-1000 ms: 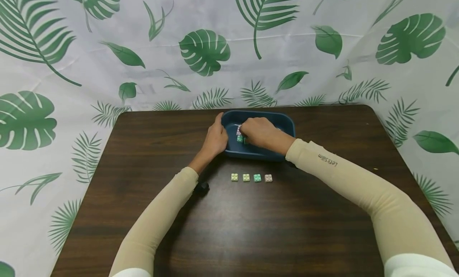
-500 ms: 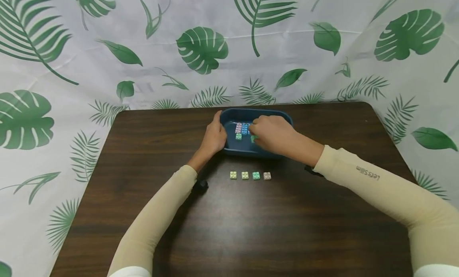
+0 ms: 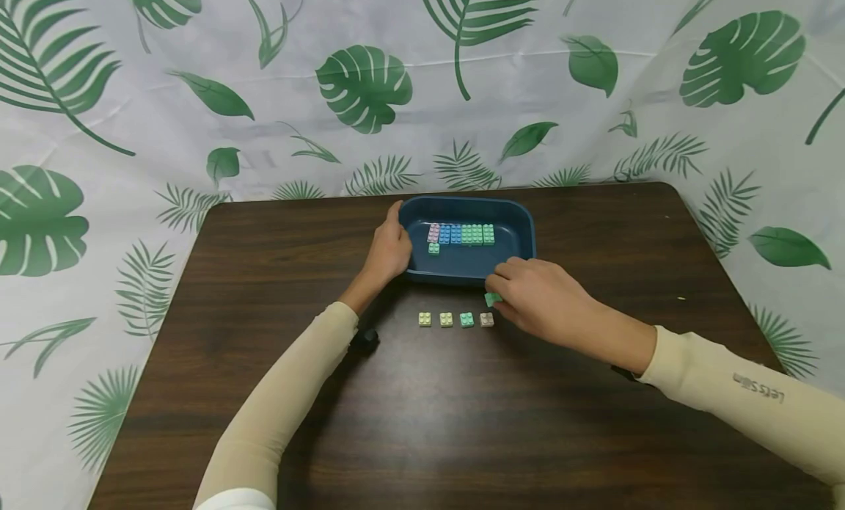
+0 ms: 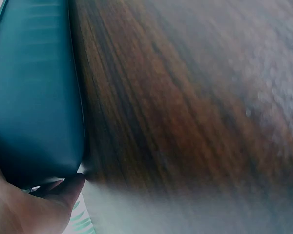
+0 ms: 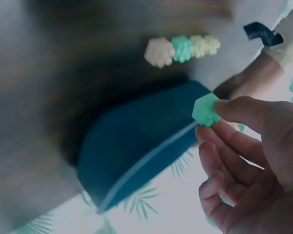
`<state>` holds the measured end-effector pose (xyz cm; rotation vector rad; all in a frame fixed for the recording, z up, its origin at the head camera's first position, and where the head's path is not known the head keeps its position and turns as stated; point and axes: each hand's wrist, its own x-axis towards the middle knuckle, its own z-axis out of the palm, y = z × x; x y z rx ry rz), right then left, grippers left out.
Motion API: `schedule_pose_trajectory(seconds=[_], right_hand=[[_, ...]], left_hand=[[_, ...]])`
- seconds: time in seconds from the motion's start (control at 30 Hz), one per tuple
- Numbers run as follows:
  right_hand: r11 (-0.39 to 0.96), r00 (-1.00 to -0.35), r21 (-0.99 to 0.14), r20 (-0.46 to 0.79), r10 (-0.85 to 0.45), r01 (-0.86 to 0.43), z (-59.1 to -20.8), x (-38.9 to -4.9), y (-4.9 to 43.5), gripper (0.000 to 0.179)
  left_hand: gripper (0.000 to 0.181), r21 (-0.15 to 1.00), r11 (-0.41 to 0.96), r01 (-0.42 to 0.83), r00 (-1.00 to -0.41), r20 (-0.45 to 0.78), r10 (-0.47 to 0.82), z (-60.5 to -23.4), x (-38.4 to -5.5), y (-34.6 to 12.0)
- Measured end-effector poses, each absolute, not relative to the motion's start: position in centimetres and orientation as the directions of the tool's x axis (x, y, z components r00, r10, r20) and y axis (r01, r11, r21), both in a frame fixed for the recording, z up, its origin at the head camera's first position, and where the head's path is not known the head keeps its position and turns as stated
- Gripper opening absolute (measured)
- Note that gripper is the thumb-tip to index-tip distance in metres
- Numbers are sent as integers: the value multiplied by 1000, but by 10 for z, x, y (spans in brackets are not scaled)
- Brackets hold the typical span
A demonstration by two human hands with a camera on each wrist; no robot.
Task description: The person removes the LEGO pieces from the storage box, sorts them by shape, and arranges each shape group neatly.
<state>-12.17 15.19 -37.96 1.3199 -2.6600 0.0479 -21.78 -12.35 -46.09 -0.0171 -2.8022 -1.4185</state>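
My right hand pinches a green toy brick between thumb and fingertips, just in front of the blue tray. At the tray's left end, my left hand grips the wall; the left wrist view shows its fingers at the tray's corner. On the table before the tray lies a row of small square bricks: a yellow brick, another yellow brick, a teal brick and a pale pink brick. Inside the tray, pink bricks, blue bricks and green bricks stand side by side.
One small green brick sits in the tray in front of the pink ones. The dark wooden table reaches back to a leaf-patterned cloth. A black band is on the left wrist.
My right hand has come out of the tray toward the front right, bringing a green brick with it. The bricks inside the tray are now uncovered. My left hand has stayed on the tray.
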Motion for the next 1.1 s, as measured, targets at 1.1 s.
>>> schedule_pose_trajectory(seconds=[1.1], right_hand=[[677, -672, -23, 144, -726, -736, -441, -116, 181, 17]], left_hand=[[58, 801, 599, -4, -1000, 10, -20, -462, -217, -120]])
